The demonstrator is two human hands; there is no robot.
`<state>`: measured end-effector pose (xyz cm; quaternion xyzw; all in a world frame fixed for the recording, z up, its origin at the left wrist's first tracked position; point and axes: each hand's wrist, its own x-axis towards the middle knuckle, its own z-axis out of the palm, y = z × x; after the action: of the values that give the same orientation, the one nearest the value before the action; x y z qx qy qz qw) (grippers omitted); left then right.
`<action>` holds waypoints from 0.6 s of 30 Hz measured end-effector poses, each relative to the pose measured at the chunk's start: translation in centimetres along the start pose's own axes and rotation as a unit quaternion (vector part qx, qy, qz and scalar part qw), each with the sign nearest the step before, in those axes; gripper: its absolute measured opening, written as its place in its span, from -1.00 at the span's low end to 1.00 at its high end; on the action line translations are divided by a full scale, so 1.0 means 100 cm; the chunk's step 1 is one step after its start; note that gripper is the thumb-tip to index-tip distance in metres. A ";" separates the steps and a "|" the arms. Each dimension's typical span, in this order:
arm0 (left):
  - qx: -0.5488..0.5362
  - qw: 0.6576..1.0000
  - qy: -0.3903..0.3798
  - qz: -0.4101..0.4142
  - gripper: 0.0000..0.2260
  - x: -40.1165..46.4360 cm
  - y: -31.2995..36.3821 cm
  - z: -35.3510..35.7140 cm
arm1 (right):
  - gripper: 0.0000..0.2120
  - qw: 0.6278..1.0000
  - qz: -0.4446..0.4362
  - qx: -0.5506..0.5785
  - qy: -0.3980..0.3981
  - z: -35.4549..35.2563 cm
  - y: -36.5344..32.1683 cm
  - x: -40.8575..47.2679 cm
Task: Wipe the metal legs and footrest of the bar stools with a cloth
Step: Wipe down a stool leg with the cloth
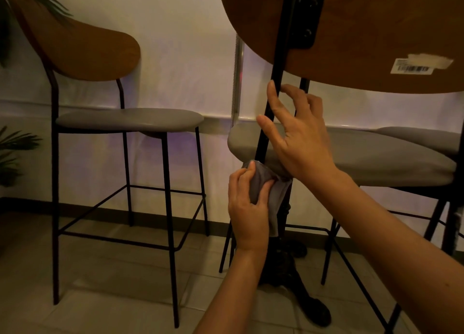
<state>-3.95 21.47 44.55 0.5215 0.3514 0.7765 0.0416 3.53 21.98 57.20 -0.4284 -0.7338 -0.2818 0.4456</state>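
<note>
Wiping under way on the nearest bar stool (351, 155), close in front, its wooden backrest (376, 32) filling the upper right. Taking that stool's black upright post (273, 87) as the landmark:

- Right hand (298, 137): fingers straight and spread, resting against the post just below the backrest, thumb tip on the metal; steadying, not gripping.
- Left hand (247, 203): lower on the same post, just under the seat edge, fingers and thumb curled round a bunched grey cloth (266, 185) pressed to the metal, one loose corner hanging down beside it.
- Second bar stool (130, 122): well to the left of the post, standing apart, its thin footrest rails (120, 240) low between the legs.
- Dark cast table base (296, 278): on the tiled floor below the post, partly behind the left forearm.

Judging the handling:

- Cloth: soft, light, limp; best kept wadded in the palm and wrapped round the tube so both sides get wiped in one slide.
- Frame: thin, stiff, smooth tube, likely slippery through cloth; tall and probably tippy, so worth bracing high on the post or backrest while rubbing low.
- Footrest rails: reached by crouching, with the free hand holding a leg.
</note>
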 end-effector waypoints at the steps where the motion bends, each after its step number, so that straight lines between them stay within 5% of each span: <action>1: -0.005 1.000 -0.002 0.001 -0.67 -0.001 -0.001 -0.001 | -0.40 1.000 0.002 0.000 -0.002 0.000 0.000 0.000; 9: -0.032 0.999 0.001 -0.018 -0.81 -0.007 0.000 -0.005 | -0.45 0.999 -0.001 -0.035 -0.004 0.000 0.002 -0.003; 18: -0.028 1.000 0.004 0.011 -0.64 -0.003 0.003 -0.001 | -0.44 1.000 0.002 -0.024 -0.016 0.009 0.006 -0.021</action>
<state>-3.80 21.05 44.52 0.5207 0.3243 0.7884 0.0464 4.16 22.16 54.95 -0.4447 -0.7330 -0.2921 0.4239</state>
